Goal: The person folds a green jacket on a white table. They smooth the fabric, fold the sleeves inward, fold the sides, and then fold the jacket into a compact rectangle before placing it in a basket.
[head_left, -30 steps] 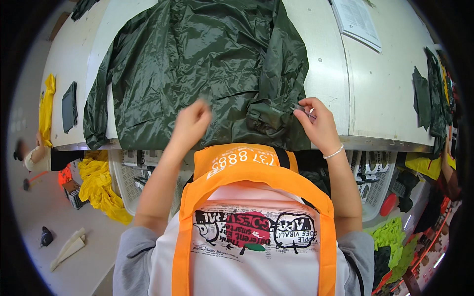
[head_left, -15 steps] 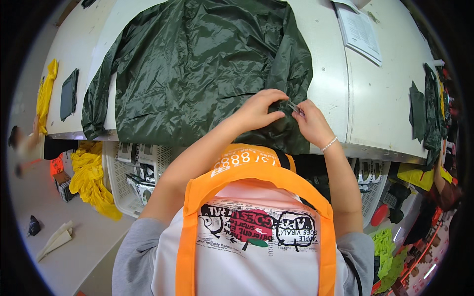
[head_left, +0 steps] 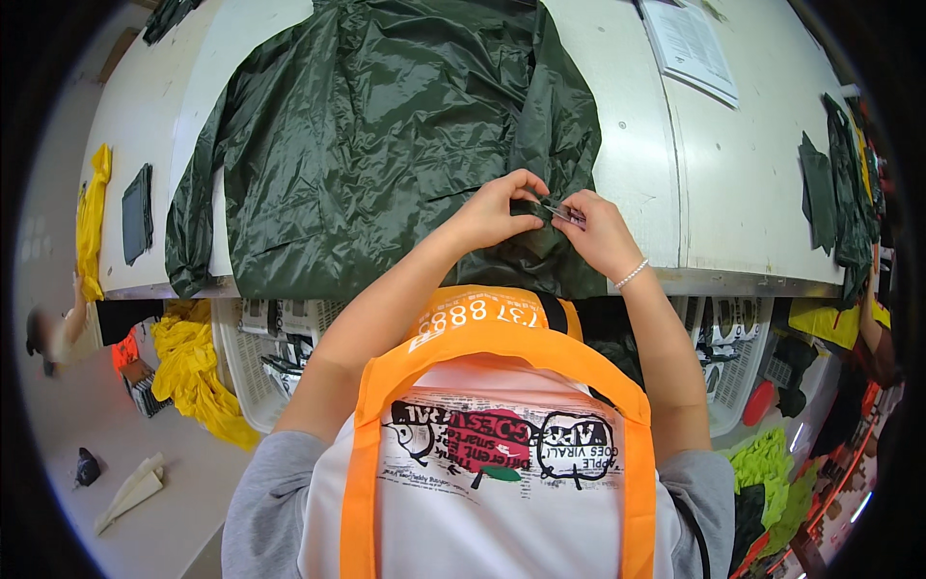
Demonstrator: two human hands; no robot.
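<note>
A dark green, shiny jacket [head_left: 386, 145] lies spread on the white table with its sleeves at the sides. At its lower right part, my left hand [head_left: 502, 210] pinches a bunched fold of the fabric between thumb and fingers. My right hand [head_left: 600, 232], with a beaded bracelet at the wrist, is closed on small metal thread snips [head_left: 564, 214]. The snips' blades point left at the pinched fold, close to my left fingertips. Exactly what lies between the blades is too small to tell.
White table [head_left: 637, 183] with its front edge before me; printed papers [head_left: 687, 48] lie at the far right. Folded dark pieces [head_left: 138, 214] and yellow fabric [head_left: 94, 222] are at left. White baskets [head_left: 253, 391] with packets stand below. Other people's arms show at both sides.
My right hand has moved left, bringing the snips up to the fabric by my left fingers. My left hand has shifted slightly left and now shows a bunched fold in its pinch.
</note>
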